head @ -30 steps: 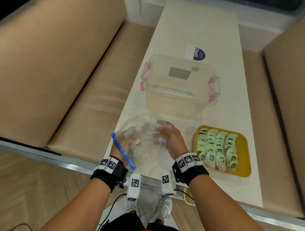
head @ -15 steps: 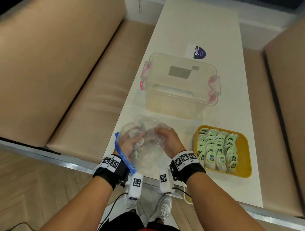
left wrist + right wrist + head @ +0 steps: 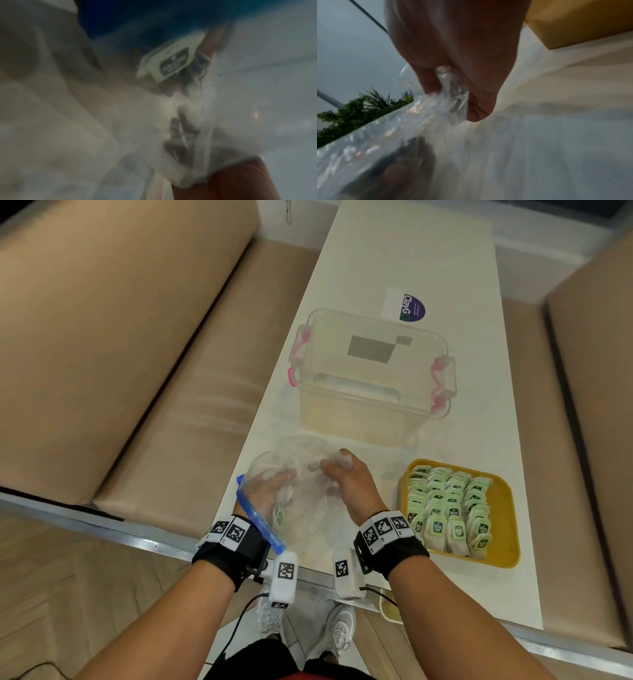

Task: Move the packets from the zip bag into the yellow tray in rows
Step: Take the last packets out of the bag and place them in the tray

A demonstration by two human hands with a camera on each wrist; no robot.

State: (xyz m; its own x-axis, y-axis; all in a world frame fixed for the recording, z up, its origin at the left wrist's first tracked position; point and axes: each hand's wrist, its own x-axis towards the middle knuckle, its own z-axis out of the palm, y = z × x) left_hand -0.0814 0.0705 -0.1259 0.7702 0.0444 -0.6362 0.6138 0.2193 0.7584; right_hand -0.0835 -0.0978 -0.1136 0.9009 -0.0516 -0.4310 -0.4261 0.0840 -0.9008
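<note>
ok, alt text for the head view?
Left hand reaches inside a clear zip bag on a white table while the right hand grips the bag outside. Right of them, a yellow tray holds rows of green packets.

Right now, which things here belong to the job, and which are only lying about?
Job: zip bag, left hand inside it, right hand gripping it, packets, yellow tray.
Lying about: clear lidded box, sticker.
</note>
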